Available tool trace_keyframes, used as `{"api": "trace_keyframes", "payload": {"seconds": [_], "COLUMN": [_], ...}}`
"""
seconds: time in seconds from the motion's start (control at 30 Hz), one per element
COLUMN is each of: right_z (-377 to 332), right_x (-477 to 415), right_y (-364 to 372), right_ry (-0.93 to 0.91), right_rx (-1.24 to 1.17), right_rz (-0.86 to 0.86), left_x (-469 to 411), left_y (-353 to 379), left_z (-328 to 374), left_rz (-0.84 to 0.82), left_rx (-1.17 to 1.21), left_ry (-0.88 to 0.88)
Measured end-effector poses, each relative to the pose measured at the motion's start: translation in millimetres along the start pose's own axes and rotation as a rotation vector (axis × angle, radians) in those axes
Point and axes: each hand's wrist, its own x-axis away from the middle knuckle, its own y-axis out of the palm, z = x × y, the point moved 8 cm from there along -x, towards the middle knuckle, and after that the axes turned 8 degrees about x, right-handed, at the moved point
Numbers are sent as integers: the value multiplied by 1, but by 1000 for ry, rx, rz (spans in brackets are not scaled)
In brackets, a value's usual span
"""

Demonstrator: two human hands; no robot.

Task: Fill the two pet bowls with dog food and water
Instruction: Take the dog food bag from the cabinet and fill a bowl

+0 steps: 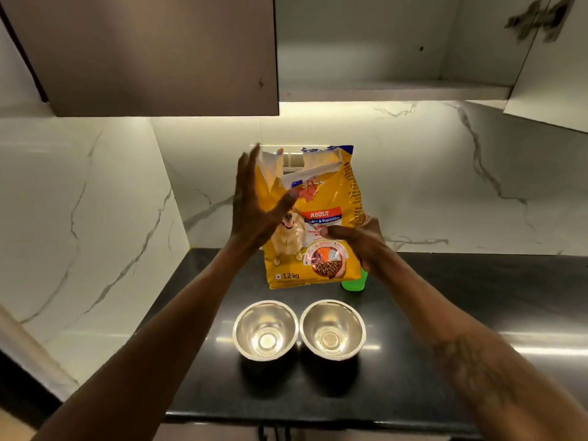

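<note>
A yellow dog food bag (321,198), torn open at the top, stands upright on the black counter (445,313). My right hand (359,241) grips its right side near the middle. My left hand (254,208) is flat and spread against the bag's left edge, fingers pointing up, thumb across the front. Two steel bowls stand side by side in front of the bag, the left bowl (265,329) and the right bowl (332,327); both look empty. A green cup or bottle (354,283) shows partly behind my right wrist, just right of the bag's base.
A brown wall cabinet (152,55) hangs overhead at the left. An open cabinet with a white shelf (394,90) and a swung-out door (553,58) is at the upper right. Marble walls close the corner at left and behind. The counter's front edge (318,418) is near me.
</note>
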Motion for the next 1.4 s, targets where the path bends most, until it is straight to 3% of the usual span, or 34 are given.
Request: {"api": "trace_keyframes", "payload": {"seconds": [0.1, 0.3, 0.4, 0.6, 0.77, 0.87, 1.13, 1.27, 1.4], "right_z": [5, 9, 12, 51, 81, 81, 80, 92, 107], "right_x": [-3, -21, -26, -38, -41, -39, -50, -56, -53], "right_y": [-1, 2, 2, 0, 19, 34, 21, 46, 23], "right_ry": [7, -20, -20, 39, 154, 134, -14, -68, -42], "right_rx": [-16, -24, -20, -70, -47, -15, 10, 66, 58], "right_rz": [-12, -76, -130, -144, -363, -436, -131, -27, 105], "left_x": [-14, -19, -21, -27, -30, -31, -24, -23, -12], "left_y": [9, 7, 18, 43, 57, 57, 36, -5, -13], "left_z": [-12, -38, -48, -50, -48, -47, -71, -120, -136], "left_rz": [-120, 96, 144, 203, 168, 162, 119, 91, 171], "left_rx": [-156, 344, 485, 473, 532, 526, 538, 500, 564], "left_ry": [-52, -486, -594, -603, -569, -522, -475, -450, -495]}}
